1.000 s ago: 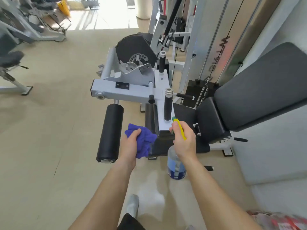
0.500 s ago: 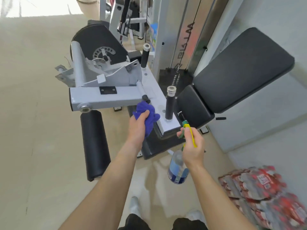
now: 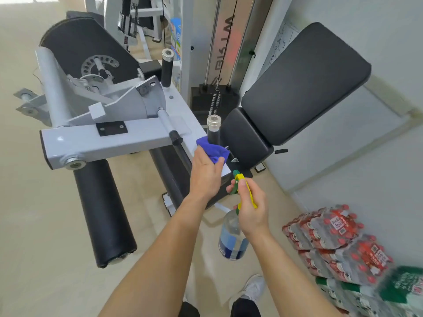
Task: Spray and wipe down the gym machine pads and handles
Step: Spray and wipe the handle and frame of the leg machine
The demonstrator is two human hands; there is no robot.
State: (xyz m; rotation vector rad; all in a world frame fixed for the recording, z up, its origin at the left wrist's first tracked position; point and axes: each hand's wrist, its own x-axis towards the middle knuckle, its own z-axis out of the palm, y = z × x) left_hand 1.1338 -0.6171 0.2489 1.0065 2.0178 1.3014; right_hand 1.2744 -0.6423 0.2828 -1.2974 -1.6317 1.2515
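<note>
My left hand grips a blue cloth and presses it against the base of the near black handle, which has a silver cap. In my right hand hangs a clear spray bottle with a yellow and green trigger head, just below and to the right of the cloth. A second black handle stands farther back. The black roller pad hangs from the white machine arm at the left. The black seat and back pads lie to the right.
Shrink-wrapped packs of bottles are stacked on the floor at the lower right against the white wall. The weight stack and cables stand behind the seat. My shoe is on the beige floor below the bottle.
My left hand has carried the cloth right, from the small lever on the white arm to the near black handle. The view has come closer and the right hand with the bottle has stayed close by.
</note>
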